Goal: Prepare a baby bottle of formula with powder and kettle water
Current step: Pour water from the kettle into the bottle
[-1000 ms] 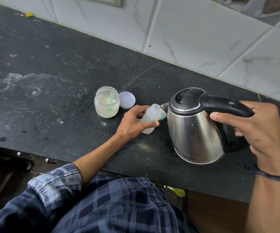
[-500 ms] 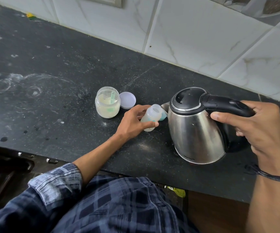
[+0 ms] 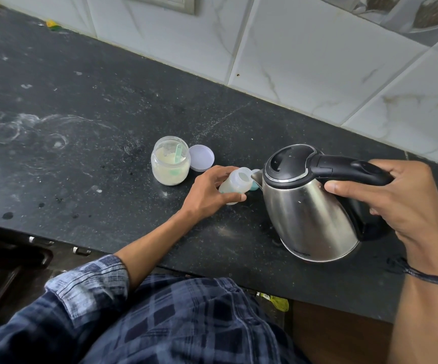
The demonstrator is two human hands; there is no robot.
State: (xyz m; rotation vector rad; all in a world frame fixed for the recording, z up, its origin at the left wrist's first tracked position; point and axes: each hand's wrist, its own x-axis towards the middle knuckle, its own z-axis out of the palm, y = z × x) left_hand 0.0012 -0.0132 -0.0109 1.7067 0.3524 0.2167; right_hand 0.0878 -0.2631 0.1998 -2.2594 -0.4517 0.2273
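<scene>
Pouring looks to be the step in hand: the person's right hand [image 3: 407, 203] is wrapped round the black handle [image 3: 349, 169] of the steel kettle [image 3: 309, 206], which leans to the left with its spout [image 3: 256, 176] right at the open mouth of the small baby bottle [image 3: 235, 183]. The left hand [image 3: 207, 191] grasps that bottle by its body, thumb on the near side and fingers round the far side. It holds the bottle tipped toward the spout, low over the dark counter [image 3: 81, 101], between the kettle and the powder jar [image 3: 170, 166]. Whether the bottle's foot touches the stone I cannot tell, nor can I make out a stream of water or a level inside the cloudy plastic. The jar stands open, well filled with pale powder, with a green scoop [image 3: 178, 153] stuck in it and its lid [image 3: 202, 157] lying just beside it. I would judge the powder has either gone in already or waits its turn; the bottle's wall is too milky to say which. A bit of teal [image 3: 254, 190] shows behind the bottle, perhaps its collar or cap, too hidden to be sure. So the task seems near its middle: everything is out and opened and the kettle is at the bottle. Fitting the teat, shaking to mix and capping the jar all appear to be left.
</scene>
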